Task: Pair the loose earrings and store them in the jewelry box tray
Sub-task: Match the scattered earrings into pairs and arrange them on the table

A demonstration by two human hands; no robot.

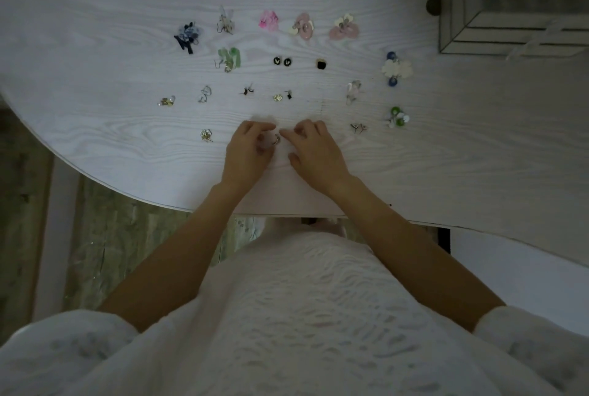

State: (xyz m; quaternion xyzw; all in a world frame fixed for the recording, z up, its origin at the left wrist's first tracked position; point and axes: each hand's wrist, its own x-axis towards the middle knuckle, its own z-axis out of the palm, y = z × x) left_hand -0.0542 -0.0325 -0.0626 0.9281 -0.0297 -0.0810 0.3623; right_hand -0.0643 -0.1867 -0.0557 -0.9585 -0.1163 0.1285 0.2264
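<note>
The left hand [247, 148] is pinching a small earring [276, 139]; the right hand's [314, 148] curled fingers are touching it from just beside.

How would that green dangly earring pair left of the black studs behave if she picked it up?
The green earring pair would probably flop and swing, since its pieces seem to hang from thin wire hooks. It looks small, so likely light. The two lie tangled together on the table, so lifting one might drag the other.

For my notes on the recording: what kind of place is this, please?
Probably a room at home, perhaps a bedroom or dressing corner: a white wood-grain table spread with earrings such as the pink pair, a glass-sided box, and worn wooden flooring.
</note>
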